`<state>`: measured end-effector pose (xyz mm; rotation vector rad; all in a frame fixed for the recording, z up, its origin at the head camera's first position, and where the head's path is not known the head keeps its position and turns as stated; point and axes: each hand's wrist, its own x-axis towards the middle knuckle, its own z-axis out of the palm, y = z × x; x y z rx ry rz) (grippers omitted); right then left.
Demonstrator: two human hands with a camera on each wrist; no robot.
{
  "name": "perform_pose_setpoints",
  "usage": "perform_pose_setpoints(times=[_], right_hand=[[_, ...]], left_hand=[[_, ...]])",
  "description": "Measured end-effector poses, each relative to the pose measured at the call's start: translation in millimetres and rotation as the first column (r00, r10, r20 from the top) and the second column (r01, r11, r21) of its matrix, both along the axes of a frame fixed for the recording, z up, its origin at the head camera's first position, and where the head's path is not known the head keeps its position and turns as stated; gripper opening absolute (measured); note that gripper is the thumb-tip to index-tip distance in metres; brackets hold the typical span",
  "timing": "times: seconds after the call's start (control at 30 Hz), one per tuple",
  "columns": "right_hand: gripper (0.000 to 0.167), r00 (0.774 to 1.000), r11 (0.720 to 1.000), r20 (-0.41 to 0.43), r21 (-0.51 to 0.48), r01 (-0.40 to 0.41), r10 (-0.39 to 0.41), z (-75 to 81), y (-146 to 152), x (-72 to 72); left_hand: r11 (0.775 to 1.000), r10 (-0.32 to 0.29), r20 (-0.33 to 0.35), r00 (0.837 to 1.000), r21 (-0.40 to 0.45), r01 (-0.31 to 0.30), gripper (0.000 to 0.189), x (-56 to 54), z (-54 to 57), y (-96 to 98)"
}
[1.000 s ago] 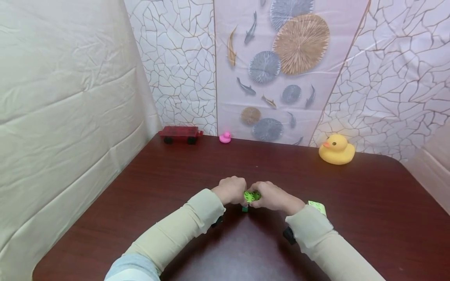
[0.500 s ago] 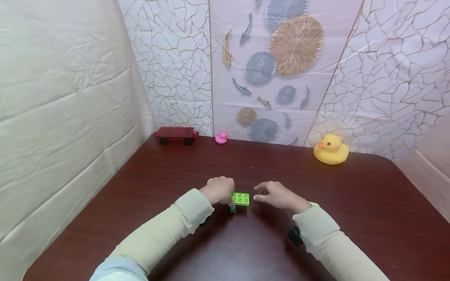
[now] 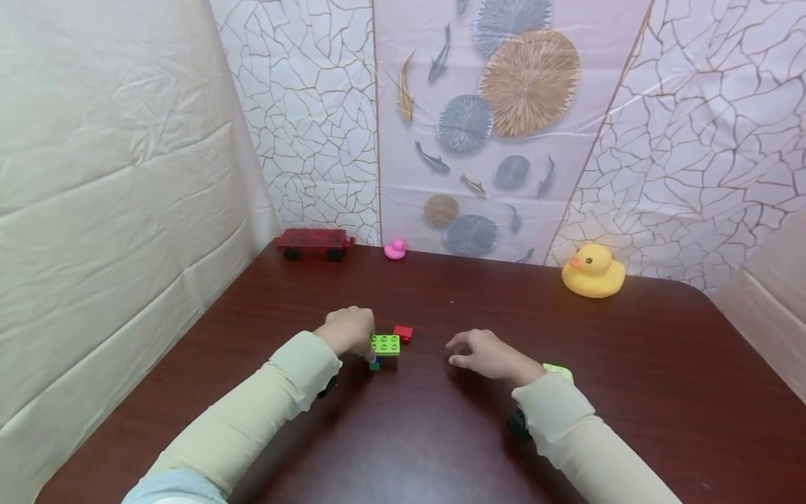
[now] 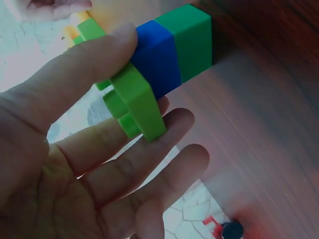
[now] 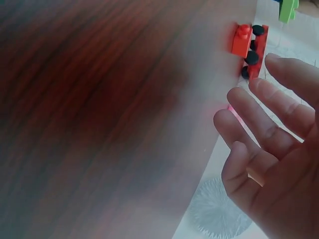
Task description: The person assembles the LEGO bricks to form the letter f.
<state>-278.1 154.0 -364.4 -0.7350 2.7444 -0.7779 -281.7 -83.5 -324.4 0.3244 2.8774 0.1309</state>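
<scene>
In the head view, my left hand (image 3: 351,330) holds a stack of toy building bricks by its left side. The left wrist view shows this stack: a lime green brick (image 4: 139,102) with studs, joined to a blue brick (image 4: 158,57), then a green brick (image 4: 187,40). My thumb lies across the stack, and the other fingers are spread behind it. A small red brick (image 3: 403,333) sits on the table just beyond the stack. My right hand (image 3: 488,353) hovers to the right, fingers loosely bent, holding nothing.
Another lime green brick (image 3: 559,372) is partly hidden behind the right wrist. Along the table's back edge stand a red wheeled wagon (image 3: 315,243), a pink duck (image 3: 395,249) and a larger yellow duck (image 3: 593,271). A patterned cloth (image 3: 415,203) hangs behind the table (image 3: 504,308).
My right hand has let go of the lime green brick and moved apart from it. My left hand has carried the stack to the left, and the red brick has come into view.
</scene>
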Motion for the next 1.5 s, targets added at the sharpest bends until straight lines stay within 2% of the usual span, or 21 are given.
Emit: perform_pose_setpoints(times=[0.23, 0.37, 0.47, 0.57, 0.63, 0.7, 1.0, 1.2, 1.27, 1.5], right_hand=[[0.022, 0.997, 0.997, -0.069, 0.080, -0.017, 0.023, 3.3, -28.3, -5.3], [0.023, 0.984, 0.980, -0.173, 0.199, -0.015, 0.050, 4.7, -46.5, -8.4], [0.023, 0.954, 0.934, -0.281, 0.356, -0.001, 0.108, 2.1, -58.7, -9.3], [0.026, 0.919, 0.868, -0.352, 0.497, 0.021, 0.179, -1.0, -67.8, -8.8], [0.028, 0.908, 0.836, -0.366, 0.547, 0.032, 0.204, -2.3, -70.0, -8.1], [0.027, 0.898, 0.823, -0.382, 0.567, 0.041, 0.218, -2.8, -68.3, -7.4], [0.012, 0.846, 0.844, -0.471, 0.534, 0.049, 0.249, 3.5, -38.7, -3.5], [0.019, 0.822, 0.851, -0.494, 0.524, 0.023, 0.282, 8.7, -21.5, 8.1], [0.022, 0.823, 0.856, -0.492, 0.517, 0.013, 0.285, 10.0, -16.5, 12.9], [0.027, 0.866, 0.852, -0.426, 0.524, 0.002, 0.260, 8.6, -5.3, 27.1]], left_hand=[[0.999, 0.029, 0.030, 0.999, 0.042, -0.031, 0.024, -2.5, 1.3, -8.5], [0.998, 0.036, 0.023, 0.999, 0.051, -0.037, 0.026, -1.8, 1.9, -8.2], [0.998, 0.034, 0.019, 0.999, 0.058, -0.035, 0.025, -0.1, 2.1, -7.4], [0.997, 0.033, 0.019, 0.999, 0.063, -0.034, 0.024, 1.1, 1.6, -6.6], [0.997, 0.032, 0.017, 0.999, 0.069, -0.033, 0.024, 1.1, 1.1, -6.2], [0.997, 0.025, 0.014, 1.000, 0.074, -0.026, 0.024, 0.8, 0.5, -5.6], [0.991, -0.042, -0.028, 0.999, 0.129, 0.045, 0.026, 0.0, -2.1, 1.6], [0.990, -0.069, -0.042, 0.997, 0.122, 0.074, 0.026, 4.1, -1.8, 17.9], [0.988, -0.087, -0.043, 0.995, 0.126, 0.091, 0.027, 5.4, -3.4, 24.0], [0.984, -0.108, -0.051, 0.993, 0.137, 0.115, 0.028, 8.0, -8.5, 37.3]])
